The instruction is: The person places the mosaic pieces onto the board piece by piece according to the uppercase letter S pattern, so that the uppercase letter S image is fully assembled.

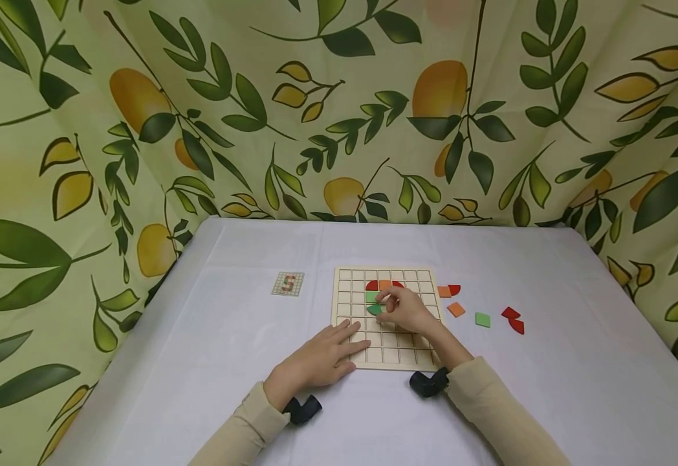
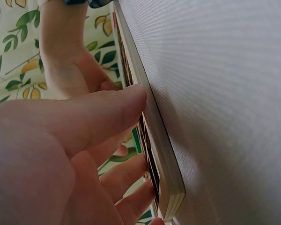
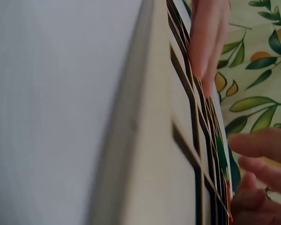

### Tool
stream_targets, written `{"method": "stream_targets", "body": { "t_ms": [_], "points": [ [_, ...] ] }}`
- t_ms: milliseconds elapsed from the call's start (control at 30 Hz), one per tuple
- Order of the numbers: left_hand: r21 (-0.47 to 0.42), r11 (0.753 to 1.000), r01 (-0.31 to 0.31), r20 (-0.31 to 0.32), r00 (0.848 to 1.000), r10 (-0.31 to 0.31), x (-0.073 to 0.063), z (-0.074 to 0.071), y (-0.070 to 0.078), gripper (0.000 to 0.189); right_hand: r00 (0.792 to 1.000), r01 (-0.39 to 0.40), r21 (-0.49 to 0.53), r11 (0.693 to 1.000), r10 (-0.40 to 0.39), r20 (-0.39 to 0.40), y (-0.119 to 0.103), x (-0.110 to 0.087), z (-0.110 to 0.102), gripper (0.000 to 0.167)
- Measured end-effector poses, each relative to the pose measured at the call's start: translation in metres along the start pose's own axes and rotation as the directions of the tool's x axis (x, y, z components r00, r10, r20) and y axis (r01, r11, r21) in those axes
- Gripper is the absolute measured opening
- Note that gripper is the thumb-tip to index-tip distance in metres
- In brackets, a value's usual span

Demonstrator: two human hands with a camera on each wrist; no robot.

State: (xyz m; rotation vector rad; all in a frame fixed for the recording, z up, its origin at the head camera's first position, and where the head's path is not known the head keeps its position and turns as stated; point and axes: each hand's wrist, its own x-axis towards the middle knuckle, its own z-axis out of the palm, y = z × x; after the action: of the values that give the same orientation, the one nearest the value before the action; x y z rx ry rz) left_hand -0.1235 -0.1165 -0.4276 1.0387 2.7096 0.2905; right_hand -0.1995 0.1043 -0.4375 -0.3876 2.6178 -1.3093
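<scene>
A pale wooden grid board point(image 1: 391, 356) lies on the table with colored tiles near its top. My left hand point(image 1: 324, 355) rests with fingers spread on its lower left; the thumb lies along the edge in the left wrist view. Over the board's middle is my right hand point(image 1: 405, 309), thumb and index finger bent but apart, close around a dark green quarter-round tile point(image 1: 375, 310). That tile lies in a cell below a light green square tile point(image 1: 371, 296). Above them sit an orange square point(image 1: 384, 285) and red quarter-round tiles point(image 1: 372, 285), partly behind the hand.
Right of the board lie loose tiles: orange squares point(image 1: 456, 309), a light green square point(image 1: 482, 319) and red quarter-rounds point(image 1: 516, 326). A small pattern card point(image 1: 288, 283) showing an S shape is left of the board. Behind the table hangs a leafy curtain point(image 1: 339, 129).
</scene>
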Motion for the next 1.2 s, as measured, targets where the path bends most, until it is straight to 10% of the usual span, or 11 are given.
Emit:
{"method": "stream_targets", "body": {
  "t_ms": [267, 1200],
  "points": [
    [0.000, 1.000, 0.006, 0.002, 1.000, -0.006, 0.000, 0.000, 0.000, 0.046, 0.986, 0.091, -0.021, 0.996, -0.087, 0.143, 0.007, 0.006, -0.012, 0.027],
    [0.005, 1.000, -0.010, -0.011, 1.000, 0.010, 0.000, -0.001, 0.001, 0.046, 0.998, 0.020, -0.027, 0.999, -0.019, 0.058, 0.006, 0.011, -0.005, 0.020]
  ]
}}
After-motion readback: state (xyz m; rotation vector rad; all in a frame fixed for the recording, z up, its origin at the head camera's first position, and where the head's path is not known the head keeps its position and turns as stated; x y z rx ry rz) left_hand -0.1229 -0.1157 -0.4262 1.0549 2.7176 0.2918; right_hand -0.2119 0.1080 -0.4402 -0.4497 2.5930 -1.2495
